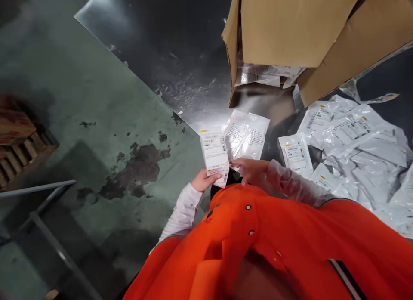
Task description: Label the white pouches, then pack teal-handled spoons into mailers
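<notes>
My left hand point(205, 180) is closed on the lower end of a white strip of shipping labels point(214, 151), thumb on top, printed with text and barcodes. The strip lies at the table's near corner and hangs over its edge. My right hand point(251, 168) is beside it, fingertips at the strip's right edge, thumb spread away from the fingers. Whether those fingertips grip the paper is hard to see. Just beyond the hands, white plastic mailing bags point(247, 134) with printed labels lie on the metal table point(155, 54).
An open cardboard box point(290, 29) on its side holds more white mailers. To the right spreads a heap of labelled mailing bags point(371, 149). Left of the table, the green floor point(97, 119) has dark worn patches, a metal frame point(54, 231) and a wooden pallet point(26, 156).
</notes>
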`<action>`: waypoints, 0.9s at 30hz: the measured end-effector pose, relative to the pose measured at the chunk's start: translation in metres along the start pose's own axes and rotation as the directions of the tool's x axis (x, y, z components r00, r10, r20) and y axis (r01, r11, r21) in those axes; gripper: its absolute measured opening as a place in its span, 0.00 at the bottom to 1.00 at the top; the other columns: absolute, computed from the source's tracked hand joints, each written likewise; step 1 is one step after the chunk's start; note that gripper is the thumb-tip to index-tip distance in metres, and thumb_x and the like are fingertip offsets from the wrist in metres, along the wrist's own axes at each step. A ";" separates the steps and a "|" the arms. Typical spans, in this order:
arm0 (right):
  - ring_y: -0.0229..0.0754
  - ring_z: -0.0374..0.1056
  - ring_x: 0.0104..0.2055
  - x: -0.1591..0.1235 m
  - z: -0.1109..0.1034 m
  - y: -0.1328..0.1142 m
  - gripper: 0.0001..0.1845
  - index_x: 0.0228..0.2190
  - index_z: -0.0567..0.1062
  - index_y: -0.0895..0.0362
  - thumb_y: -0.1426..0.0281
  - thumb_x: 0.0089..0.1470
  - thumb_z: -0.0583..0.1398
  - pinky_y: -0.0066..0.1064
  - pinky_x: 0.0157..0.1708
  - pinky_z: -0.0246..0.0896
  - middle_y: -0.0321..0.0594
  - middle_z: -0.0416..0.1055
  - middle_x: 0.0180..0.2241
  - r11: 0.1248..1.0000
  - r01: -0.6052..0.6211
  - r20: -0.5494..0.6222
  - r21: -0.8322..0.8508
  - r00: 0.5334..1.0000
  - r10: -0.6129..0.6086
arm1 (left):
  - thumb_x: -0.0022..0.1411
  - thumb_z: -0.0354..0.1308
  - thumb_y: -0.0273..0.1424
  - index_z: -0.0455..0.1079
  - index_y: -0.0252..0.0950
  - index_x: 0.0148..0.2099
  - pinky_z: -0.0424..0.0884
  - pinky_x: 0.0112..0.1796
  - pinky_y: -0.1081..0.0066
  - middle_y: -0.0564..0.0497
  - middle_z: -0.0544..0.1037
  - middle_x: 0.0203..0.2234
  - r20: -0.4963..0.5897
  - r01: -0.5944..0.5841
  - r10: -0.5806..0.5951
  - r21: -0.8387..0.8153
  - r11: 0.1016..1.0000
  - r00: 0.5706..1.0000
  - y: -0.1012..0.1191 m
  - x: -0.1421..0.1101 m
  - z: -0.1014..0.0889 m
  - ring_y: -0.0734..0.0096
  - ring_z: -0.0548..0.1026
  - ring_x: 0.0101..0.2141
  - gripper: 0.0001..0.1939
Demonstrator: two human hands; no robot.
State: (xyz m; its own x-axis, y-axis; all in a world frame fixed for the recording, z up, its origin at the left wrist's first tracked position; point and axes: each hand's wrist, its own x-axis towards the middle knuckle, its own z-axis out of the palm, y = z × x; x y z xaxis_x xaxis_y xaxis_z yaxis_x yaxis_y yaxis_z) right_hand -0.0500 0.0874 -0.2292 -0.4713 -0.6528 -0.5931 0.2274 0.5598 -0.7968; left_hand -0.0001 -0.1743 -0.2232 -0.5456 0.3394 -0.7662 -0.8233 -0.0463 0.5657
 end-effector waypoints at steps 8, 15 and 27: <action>0.56 0.79 0.39 0.002 0.064 -0.026 0.30 0.37 0.83 0.53 0.42 0.41 0.71 0.52 0.43 0.78 0.44 0.83 0.33 0.819 -0.073 -0.467 0.569 0.791 0.394 | 0.32 0.81 0.43 0.80 0.32 0.42 0.76 0.44 0.61 0.44 0.85 0.35 0.058 -0.090 0.097 -0.113 0.990 0.994 0.018 0.050 0.020 0.55 0.82 0.38 0.34; 0.54 0.79 0.42 0.003 0.009 -0.038 0.20 0.35 0.84 0.58 0.54 0.49 0.69 0.42 0.45 0.75 0.44 0.84 0.36 0.935 -0.176 -0.662 0.307 0.667 0.342 | 0.30 0.81 0.46 0.75 0.34 0.30 0.70 0.31 0.71 0.53 0.80 0.24 0.015 -0.085 0.088 -0.153 0.985 0.996 0.014 0.070 0.031 0.72 0.74 0.25 0.30; 0.50 0.78 0.44 0.031 0.005 -0.032 0.09 0.29 0.84 0.52 0.60 0.52 0.67 0.40 0.52 0.72 0.40 0.83 0.37 0.956 -0.272 -0.813 0.107 0.529 0.242 | 0.50 0.74 0.33 0.66 0.36 0.23 0.60 0.30 0.72 0.59 0.66 0.19 -0.144 -0.078 0.077 0.001 0.997 0.987 0.006 0.097 0.024 0.76 0.64 0.25 0.18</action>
State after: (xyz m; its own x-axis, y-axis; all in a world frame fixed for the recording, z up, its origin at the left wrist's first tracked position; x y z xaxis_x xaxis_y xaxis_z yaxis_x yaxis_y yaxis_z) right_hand -0.0680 0.0468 -0.2232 -0.8875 0.2048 -0.4127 0.4369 0.6586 -0.6126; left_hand -0.0544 -0.1196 -0.2868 -0.6243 0.1963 -0.7561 -0.7782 -0.0714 0.6240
